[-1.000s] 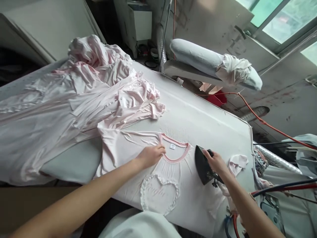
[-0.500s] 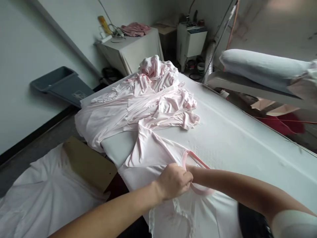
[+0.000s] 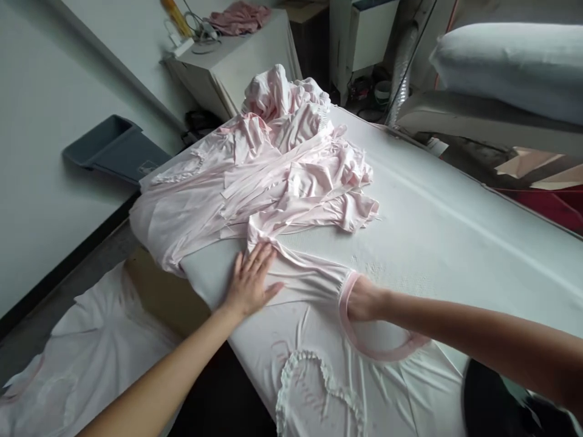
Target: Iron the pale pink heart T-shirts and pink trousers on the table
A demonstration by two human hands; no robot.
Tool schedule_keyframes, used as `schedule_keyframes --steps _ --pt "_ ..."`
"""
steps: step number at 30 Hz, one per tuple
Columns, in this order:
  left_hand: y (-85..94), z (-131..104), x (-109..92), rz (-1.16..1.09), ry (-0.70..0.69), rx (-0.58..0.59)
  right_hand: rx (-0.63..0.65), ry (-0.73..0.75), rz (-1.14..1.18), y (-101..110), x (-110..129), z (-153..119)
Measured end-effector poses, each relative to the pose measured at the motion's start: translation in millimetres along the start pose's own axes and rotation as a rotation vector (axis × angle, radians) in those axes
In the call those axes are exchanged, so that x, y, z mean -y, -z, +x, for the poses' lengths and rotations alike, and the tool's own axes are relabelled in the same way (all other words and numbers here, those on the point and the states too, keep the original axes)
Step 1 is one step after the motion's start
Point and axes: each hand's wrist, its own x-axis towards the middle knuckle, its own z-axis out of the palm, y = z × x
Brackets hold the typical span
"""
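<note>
A pale pink shirt with a pink neckband and a frilled trim on its front lies over the near end of the padded table. Fingers spread, my left hand rests flat on its sleeve, near the far end. My right hand reaches in through the neck opening, and the cloth hides its fingers. Just beyond the sleeve sits a heap of similar pink garments.
To the left, a white shirt hangs over a cardboard piece. A grey bin stands by the wall. A covered table is behind, and a padded pressing arm is at right. A dark round object sits near my right forearm.
My left hand has moved from the neckband to the sleeve and gone from closed to flat. My right hand stays inside the neck opening. The shirt front lies flatter, showing more frilled trim.
</note>
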Motion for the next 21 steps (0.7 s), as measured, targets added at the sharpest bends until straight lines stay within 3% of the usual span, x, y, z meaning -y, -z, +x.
schedule_keyframes --steps 2,5,9,11,13,15,17,19,21 --pt "-3.9 12 -2 0.026 0.203 -0.064 -0.071 0.085 -0.203 8 10 -36" --pt "-3.6 34 -9 0.009 0.460 -0.121 -0.345 -0.026 -0.430 -15 49 -66" --pt "10.8 64 -2 -0.054 0.591 -0.148 -0.426 -0.039 -0.375 -55 95 -25" --pt "22.4 70 10 -0.081 0.626 -0.134 -0.496 -0.180 -0.309 -48 94 -9" --pt "32.1 63 22 -0.077 0.655 -0.201 -0.675 -0.427 -0.275 -28 79 -29" --pt "34.4 43 25 -0.098 0.518 -0.335 -0.916 -0.615 -0.325 -12 59 -88" --pt "26.3 20 14 -0.199 0.134 -0.340 -1.099 -0.751 -0.418 -9 41 -165" --pt "11.3 9 -12 -0.291 -0.307 -0.152 -1.105 -0.964 -0.391 -20 30 -236" --pt "-2.7 19 -46 -0.281 -0.521 0.029 -0.951 -1.147 -0.211 -31 30 -280"
